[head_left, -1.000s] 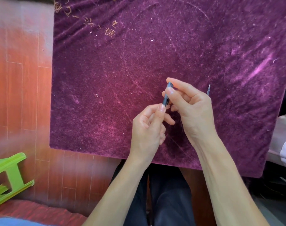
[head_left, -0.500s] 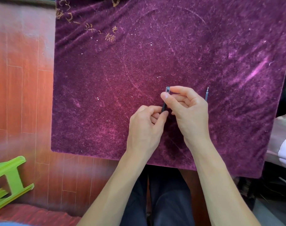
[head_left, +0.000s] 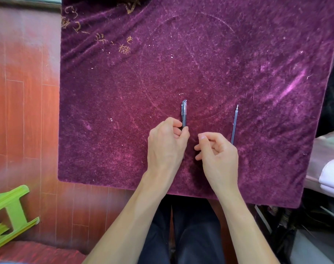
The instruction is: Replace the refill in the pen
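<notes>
A dark pen with a clear clip end lies lengthwise on the purple velvet cloth, its near half hidden under my left hand, whose fingers curl round it. My right hand hovers just to the right of the pen with its fingers loosely curled and nothing in them. A thin clear refill lies on the cloth beyond my right hand, tip pointing away, its near end hidden behind my knuckles.
The cloth covers a small table whose near edge runs over my dark-trousered legs. A green plastic stool stands on the red wooden floor at the lower left. Pale bedding lies at the right.
Both hands came down to the cloth with the pen. My right hand has let go of the pen and drawn off to the right; my left hand keeps hold of it.
</notes>
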A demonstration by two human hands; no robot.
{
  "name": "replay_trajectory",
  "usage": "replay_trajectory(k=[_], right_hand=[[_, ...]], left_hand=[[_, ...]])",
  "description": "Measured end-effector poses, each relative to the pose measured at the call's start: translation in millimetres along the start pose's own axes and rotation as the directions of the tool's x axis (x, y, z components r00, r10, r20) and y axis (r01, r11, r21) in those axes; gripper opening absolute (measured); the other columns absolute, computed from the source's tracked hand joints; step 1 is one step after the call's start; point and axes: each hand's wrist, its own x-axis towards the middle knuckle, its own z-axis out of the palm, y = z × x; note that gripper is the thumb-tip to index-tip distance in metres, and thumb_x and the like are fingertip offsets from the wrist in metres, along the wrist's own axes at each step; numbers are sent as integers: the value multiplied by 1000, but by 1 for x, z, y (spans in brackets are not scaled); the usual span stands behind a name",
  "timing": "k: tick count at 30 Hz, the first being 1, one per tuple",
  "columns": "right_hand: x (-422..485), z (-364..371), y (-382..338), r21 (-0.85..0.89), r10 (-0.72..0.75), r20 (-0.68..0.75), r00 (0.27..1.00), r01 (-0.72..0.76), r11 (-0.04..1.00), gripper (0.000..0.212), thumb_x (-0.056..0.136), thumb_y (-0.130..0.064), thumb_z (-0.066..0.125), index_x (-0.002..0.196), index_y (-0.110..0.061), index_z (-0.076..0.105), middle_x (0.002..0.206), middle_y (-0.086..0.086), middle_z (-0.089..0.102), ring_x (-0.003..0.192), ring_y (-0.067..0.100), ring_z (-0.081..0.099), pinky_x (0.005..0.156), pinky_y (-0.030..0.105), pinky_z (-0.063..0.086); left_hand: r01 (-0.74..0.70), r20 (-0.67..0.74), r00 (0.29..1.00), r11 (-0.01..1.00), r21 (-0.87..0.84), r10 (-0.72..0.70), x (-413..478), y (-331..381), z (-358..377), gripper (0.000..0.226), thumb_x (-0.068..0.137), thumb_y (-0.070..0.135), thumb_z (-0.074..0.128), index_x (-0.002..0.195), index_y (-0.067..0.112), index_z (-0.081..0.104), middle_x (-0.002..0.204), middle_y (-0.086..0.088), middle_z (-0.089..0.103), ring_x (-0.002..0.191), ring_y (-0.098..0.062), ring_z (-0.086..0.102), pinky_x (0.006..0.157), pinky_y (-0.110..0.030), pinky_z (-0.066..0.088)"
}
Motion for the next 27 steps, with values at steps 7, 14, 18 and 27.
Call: replay_trajectory(k=[7,14,18,27], right_hand=[[-34,-8,18,-157,35,26,999,-31,987,25,104,-40,63,80,-36,69,81,-19,76,68,6,72,63,13,55],[-63,-23,40,-231,102,38,994,-91,969,17,104,-32,66,88,-34,69,89,-19,73,83,-2,68,67,5,50],[-64,-24,44,-250,118,73,990,-96,964,12,105,-27,67,94,-29,71,78,-10,70,80,-4,64,68,7,50],[-64,-29,38,-228,183,134,974,-149,962,11,107,-33,62,99,-33,70,89,-10,71,79,2,65,67,7,48]], left_hand=[[11,-1,1000,1000,8,-11,-2,2,3,16,90,29,72,100,17,72,77,7,71,68,-10,69,76,-34,60],[20,14,1000,998,53,-21,0,4,3,18,89,28,71,100,15,72,75,6,71,76,-17,70,81,-39,58],[30,12,999,995,97,-31,0,10,0,18,87,29,71,99,15,73,74,6,71,77,-18,70,81,-41,57],[110,84,988,977,182,-126,-6,26,-17,44,85,41,70,116,10,69,96,-1,74,91,-22,70,84,-37,54]])
